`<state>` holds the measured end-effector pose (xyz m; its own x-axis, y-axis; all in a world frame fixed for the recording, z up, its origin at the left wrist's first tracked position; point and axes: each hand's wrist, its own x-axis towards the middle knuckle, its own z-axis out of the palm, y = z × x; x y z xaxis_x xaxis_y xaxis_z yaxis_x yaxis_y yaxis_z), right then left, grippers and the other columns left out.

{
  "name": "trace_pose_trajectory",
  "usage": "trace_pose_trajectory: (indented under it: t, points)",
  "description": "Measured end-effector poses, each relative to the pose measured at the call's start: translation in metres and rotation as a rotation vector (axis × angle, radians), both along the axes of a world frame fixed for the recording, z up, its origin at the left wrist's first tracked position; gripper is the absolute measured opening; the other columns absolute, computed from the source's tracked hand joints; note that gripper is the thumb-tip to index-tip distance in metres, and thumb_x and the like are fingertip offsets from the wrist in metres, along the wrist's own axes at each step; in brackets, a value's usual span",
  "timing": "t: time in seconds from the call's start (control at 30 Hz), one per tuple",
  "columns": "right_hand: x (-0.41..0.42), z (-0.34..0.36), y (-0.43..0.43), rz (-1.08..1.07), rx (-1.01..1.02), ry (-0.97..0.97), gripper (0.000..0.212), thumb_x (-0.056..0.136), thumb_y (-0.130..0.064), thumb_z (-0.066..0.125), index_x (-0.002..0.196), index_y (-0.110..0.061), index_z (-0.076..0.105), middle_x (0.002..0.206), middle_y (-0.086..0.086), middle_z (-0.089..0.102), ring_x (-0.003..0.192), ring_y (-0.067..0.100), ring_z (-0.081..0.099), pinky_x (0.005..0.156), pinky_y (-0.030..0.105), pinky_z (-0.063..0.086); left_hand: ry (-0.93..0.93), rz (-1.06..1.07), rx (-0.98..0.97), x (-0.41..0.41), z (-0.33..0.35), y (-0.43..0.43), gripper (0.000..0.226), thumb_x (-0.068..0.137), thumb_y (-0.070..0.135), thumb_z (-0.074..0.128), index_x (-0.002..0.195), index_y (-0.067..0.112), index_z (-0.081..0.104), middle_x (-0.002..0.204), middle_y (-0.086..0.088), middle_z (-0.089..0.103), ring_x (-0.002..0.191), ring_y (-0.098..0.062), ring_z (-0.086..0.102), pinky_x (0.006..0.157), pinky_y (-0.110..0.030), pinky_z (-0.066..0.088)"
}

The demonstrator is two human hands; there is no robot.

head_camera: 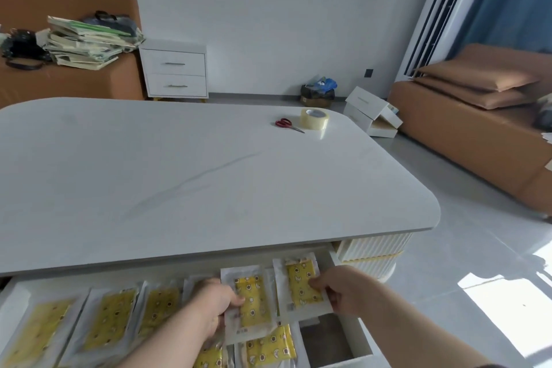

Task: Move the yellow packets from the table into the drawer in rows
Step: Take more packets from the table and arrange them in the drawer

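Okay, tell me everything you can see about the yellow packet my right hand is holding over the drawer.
The packet is a flat, whitish translucent plastic sleeve with a yellow insert printed with small dark and white figures. A small grey mark sits near its lower left corner. It lies nearly flat, slightly tilted, at the right end of the open drawer, just under the tabletop edge. The right hand pinches its right edge, and its left edge sits close beside the neighbouring packet, which the left hand grips.

Drawer (363, 334) back hidden under surface (209, 188), front cut by bottom edge. Left hand (213, 305) fingers hidden beneath middle packet (251, 305); right hand (340, 290) fingers beneath right packet (301, 284). Left forearm partly covers lower-row packets (268, 349). Print unreadable.
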<state>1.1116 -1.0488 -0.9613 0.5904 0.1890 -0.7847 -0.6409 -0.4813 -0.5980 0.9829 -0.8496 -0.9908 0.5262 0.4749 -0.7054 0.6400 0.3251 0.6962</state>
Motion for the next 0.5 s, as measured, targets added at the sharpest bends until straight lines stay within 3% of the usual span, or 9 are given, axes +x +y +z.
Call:
trace_pose_trajectory:
  t: [0.27,0.5]
  points:
    - [0.014,-0.003,0.000,-0.092,0.099,0.121,0.021,0.089,0.000,0.067,0.108,0.004,0.060,0.091,0.019,0.077,0.087,0.032,0.074,0.066,0.040,0.060,0.098,-0.016,0.113,0.029,-0.019,-0.004,0.023,0.071,-0.013,0.072,0.090,-0.002,0.066,0.088,-0.020,0.070,0.083,-0.036,0.067,0.079,-0.047,0.058]
    - [0.019,-0.004,-0.006,-0.076,0.079,0.089,0.022,0.088,0.001,0.067,0.109,0.003,0.060,0.095,0.019,0.076,0.090,0.034,0.074,0.088,0.048,0.058,0.244,-0.186,0.383,0.039,-0.018,-0.007,0.045,0.075,0.003,0.080,0.115,0.005,0.059,0.109,-0.013,0.065,0.100,-0.028,0.062,0.075,-0.031,0.051]
